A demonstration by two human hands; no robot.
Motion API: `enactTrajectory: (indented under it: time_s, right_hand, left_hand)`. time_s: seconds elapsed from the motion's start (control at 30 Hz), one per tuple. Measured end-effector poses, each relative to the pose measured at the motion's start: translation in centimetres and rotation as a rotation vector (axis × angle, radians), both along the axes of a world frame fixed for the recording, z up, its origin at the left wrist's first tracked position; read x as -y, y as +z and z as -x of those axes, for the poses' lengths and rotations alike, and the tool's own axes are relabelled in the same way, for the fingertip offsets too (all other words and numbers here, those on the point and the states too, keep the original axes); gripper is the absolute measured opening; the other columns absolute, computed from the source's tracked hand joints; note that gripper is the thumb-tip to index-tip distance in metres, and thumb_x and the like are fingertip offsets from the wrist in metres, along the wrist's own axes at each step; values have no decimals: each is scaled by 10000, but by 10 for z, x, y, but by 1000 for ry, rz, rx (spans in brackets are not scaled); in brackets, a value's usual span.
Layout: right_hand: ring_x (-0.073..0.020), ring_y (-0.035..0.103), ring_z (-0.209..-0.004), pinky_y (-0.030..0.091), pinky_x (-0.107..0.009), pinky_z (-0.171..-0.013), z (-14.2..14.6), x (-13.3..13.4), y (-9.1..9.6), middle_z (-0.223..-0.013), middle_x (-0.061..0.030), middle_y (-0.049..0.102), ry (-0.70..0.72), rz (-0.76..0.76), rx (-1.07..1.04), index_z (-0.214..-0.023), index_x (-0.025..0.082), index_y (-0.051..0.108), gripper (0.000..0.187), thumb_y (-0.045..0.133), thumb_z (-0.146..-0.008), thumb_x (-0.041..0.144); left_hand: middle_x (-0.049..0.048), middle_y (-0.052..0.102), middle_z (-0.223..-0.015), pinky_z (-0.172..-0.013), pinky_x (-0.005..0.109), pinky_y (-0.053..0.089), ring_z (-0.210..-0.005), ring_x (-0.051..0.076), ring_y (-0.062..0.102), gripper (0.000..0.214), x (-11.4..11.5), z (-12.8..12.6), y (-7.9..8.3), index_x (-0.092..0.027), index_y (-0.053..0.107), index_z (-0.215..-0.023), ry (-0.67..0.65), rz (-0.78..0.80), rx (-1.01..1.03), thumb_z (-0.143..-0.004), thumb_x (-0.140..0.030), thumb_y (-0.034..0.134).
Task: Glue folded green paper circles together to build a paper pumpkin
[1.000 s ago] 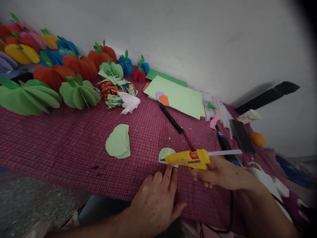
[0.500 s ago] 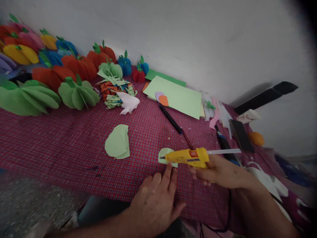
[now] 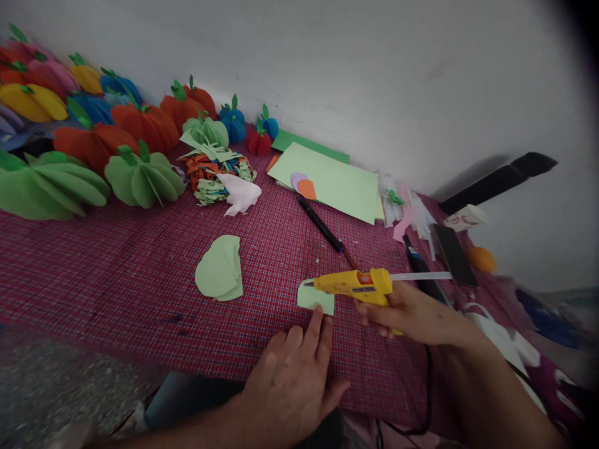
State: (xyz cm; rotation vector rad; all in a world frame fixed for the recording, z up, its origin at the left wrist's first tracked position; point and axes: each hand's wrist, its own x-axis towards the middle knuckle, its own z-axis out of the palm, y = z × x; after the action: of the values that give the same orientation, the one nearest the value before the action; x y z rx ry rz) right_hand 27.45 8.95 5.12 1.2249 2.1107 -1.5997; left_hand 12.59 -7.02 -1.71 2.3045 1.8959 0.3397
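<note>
The right hand (image 3: pixel 412 312) is wrapped tight around the grip of a yellow plastic glue gun (image 3: pixel 355 285), whose nozzle points left and touches the top corner of a small pale-green paper piece (image 3: pixel 314 298). That piece lies flat near the front edge of the desk. There's a dark label on the gun's side, too small to read. A clear glue stick (image 3: pixel 421 275) pokes out of its back.

The left hand (image 3: pixel 292 380) is open and flat, fingers spread, with a fingertip on the piece's near edge.

A stack of pale-green rounded cutouts (image 3: pixel 219 271) sits to the left on the red checked cloth (image 3: pixel 116 274). Further back lie a black marker (image 3: pixel 321 224) and a light-green sheet (image 3: pixel 334 181). Fanned paper pumpkins (image 3: pixel 143 178) line the far left edge.
</note>
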Motion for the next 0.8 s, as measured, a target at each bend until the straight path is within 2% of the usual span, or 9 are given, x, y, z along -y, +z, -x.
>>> enactTrajectory:
  time_s: [0.43, 0.8]
  right_hand:
    - [-64, 502, -500, 433, -177, -460, -11, -7, -3, -661, 8, 550, 13, -29, 3, -801, 143, 539, 272, 551, -819, 414]
    - [-67, 474, -474, 400, -177, -433, -16, -9, 0, -596, 25, 519, 9, -38, 17, -767, 150, 534, 276, 534, -825, 420]
  left_hand:
    - [157, 369, -1419, -639, 361, 521, -813, 207, 571, 622, 1, -1, -1, -116, 374, -1356, 1, -18, -16, -870, -502, 333]
    - [152, 359, -1426, -652, 363, 524, -824, 209, 571, 616, 0, -1, -1, -116, 367, -1362, -1, 1, -23, -872, -488, 331]
